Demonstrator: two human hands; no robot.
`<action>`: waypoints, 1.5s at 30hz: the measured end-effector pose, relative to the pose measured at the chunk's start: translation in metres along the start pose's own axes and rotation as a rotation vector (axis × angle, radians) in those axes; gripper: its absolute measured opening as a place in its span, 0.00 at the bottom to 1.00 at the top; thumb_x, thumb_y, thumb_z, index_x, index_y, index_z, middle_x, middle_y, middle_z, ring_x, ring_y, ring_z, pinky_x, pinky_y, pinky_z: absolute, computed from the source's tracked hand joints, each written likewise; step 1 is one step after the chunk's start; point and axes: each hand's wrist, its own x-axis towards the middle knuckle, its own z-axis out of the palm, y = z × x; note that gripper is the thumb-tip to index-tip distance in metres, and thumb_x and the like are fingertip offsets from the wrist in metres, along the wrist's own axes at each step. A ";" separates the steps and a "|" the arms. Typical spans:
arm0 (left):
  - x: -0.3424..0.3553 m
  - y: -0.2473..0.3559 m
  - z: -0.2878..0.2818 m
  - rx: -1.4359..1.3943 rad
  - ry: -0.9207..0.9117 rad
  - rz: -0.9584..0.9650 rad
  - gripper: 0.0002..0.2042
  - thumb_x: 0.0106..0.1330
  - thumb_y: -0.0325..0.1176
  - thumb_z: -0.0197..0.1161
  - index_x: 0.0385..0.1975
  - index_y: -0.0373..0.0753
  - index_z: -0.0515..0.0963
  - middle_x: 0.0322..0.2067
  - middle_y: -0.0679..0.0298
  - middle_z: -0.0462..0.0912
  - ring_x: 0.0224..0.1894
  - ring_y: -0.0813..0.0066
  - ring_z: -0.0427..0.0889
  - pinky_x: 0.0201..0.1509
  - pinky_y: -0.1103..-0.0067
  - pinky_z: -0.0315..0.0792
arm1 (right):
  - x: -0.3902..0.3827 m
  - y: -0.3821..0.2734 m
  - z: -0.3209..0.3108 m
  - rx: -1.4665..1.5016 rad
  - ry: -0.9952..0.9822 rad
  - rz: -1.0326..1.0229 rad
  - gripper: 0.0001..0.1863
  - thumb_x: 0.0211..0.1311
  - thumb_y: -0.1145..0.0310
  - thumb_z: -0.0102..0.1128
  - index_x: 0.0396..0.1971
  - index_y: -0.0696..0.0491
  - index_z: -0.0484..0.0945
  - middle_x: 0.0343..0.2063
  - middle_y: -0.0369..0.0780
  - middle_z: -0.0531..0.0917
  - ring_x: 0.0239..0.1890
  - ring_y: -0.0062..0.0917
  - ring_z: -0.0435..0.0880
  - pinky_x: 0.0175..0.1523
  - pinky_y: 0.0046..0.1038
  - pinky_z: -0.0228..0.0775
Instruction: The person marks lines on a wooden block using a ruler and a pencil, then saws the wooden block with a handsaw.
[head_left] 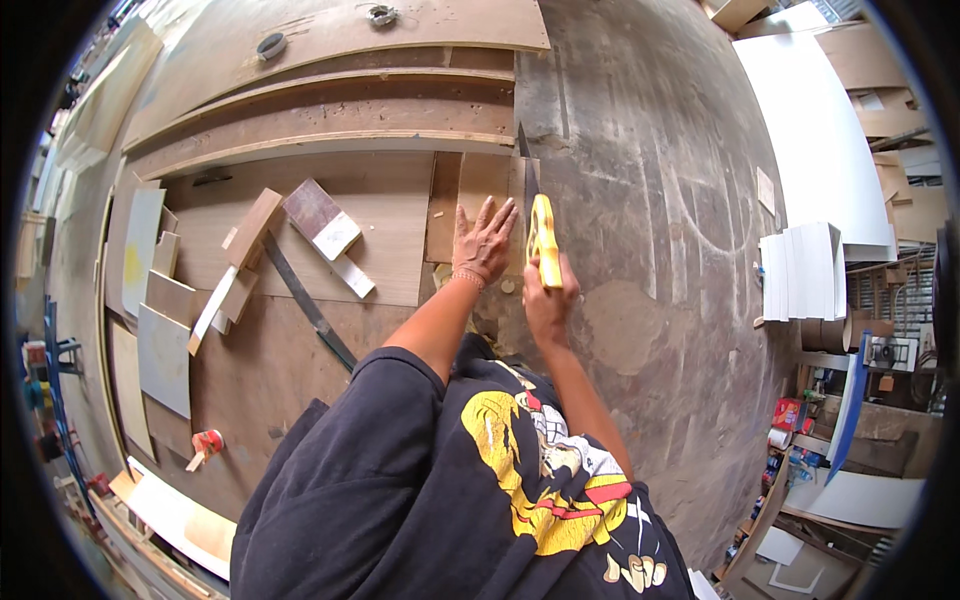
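Observation:
My left hand [485,242] lies flat with its fingers spread on a light brown wooden board [486,177], pressing near its right side. My right hand [551,300] is wrapped round the yellow handle of a handsaw [543,240]. The dark saw blade points away from me and lies along the board's right end, with a narrow strip of the board showing to its right. The blade's toothed edge is too small to make out. The board's far end meets a stack of plywood panels [330,105].
Wood offcuts [165,300], a brown-and-white block [322,218] and a long dark strip [310,310] lie to the left. A grey tape roll [271,46] rests on the far plywood. White panels [803,270] stand at right. A red can [207,441] sits lower left.

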 end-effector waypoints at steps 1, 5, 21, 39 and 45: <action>0.004 -0.003 0.001 0.000 0.002 0.000 0.28 0.59 0.37 0.48 0.63 0.51 0.58 0.66 0.78 0.52 0.69 0.72 0.47 0.67 0.49 0.35 | -0.007 -0.003 -0.004 0.011 -0.004 0.029 0.03 0.52 0.76 0.53 0.28 0.57 0.71 0.17 0.36 0.73 0.12 0.17 0.70 0.15 0.21 0.61; 0.001 -0.005 0.001 0.012 -0.020 -0.009 0.28 0.58 0.33 0.45 0.63 0.51 0.57 0.66 0.78 0.51 0.69 0.72 0.46 0.67 0.49 0.34 | -0.054 -0.034 -0.032 0.021 -0.047 0.172 0.04 0.49 0.77 0.54 0.26 0.60 0.72 0.23 0.46 0.78 0.27 0.39 0.80 0.33 0.34 0.71; 0.000 -0.006 0.006 0.035 -0.026 0.016 0.26 0.62 0.34 0.41 0.63 0.50 0.56 0.66 0.77 0.50 0.69 0.71 0.46 0.67 0.48 0.34 | 0.057 0.023 0.017 0.177 0.000 0.241 0.03 0.48 0.78 0.52 0.24 0.62 0.73 0.22 0.48 0.76 0.23 0.43 0.76 0.29 0.36 0.68; -0.001 -0.003 0.007 -0.052 0.053 -0.008 0.25 0.63 0.35 0.42 0.63 0.52 0.58 0.66 0.79 0.51 0.68 0.73 0.48 0.66 0.48 0.34 | 0.043 0.019 0.027 -0.079 0.049 -0.167 0.04 0.50 0.77 0.51 0.28 0.60 0.71 0.17 0.39 0.73 0.13 0.20 0.71 0.18 0.22 0.65; 0.002 -0.002 0.006 -0.028 0.075 0.017 0.25 0.63 0.36 0.42 0.62 0.52 0.58 0.66 0.78 0.52 0.68 0.73 0.49 0.67 0.50 0.34 | 0.043 0.021 0.025 -0.022 0.026 0.026 0.04 0.47 0.77 0.53 0.25 0.61 0.73 0.18 0.44 0.76 0.19 0.33 0.77 0.24 0.31 0.69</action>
